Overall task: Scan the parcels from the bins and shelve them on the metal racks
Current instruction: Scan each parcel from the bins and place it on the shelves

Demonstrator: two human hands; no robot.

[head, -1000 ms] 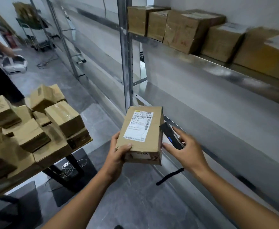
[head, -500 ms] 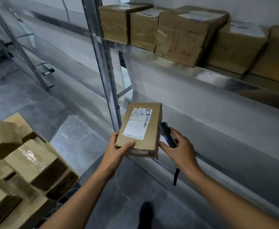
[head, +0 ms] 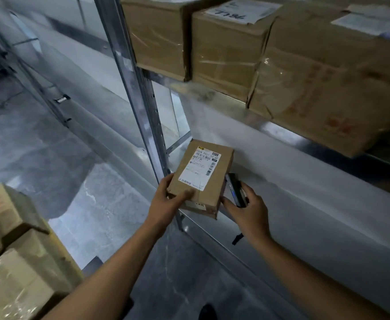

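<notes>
On grey floor (head: 51, 146), metal rack (head: 141, 112) (loaded)

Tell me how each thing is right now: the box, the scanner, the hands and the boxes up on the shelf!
parcel, taped shut, label up, held in the air
left hand, gripping the parcel's near corner
handheld scanner, held beside the parcel's right edge
right hand, gripping the handheld scanner
upper shelf boxes, taped shut, standing side by side

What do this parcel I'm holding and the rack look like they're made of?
Parcel: likely cardboard, matte brown with creased edges, white paper label on top. Rack: metal, probably steel, shown by its silvery sheen and the holes punched in its upright.
</notes>
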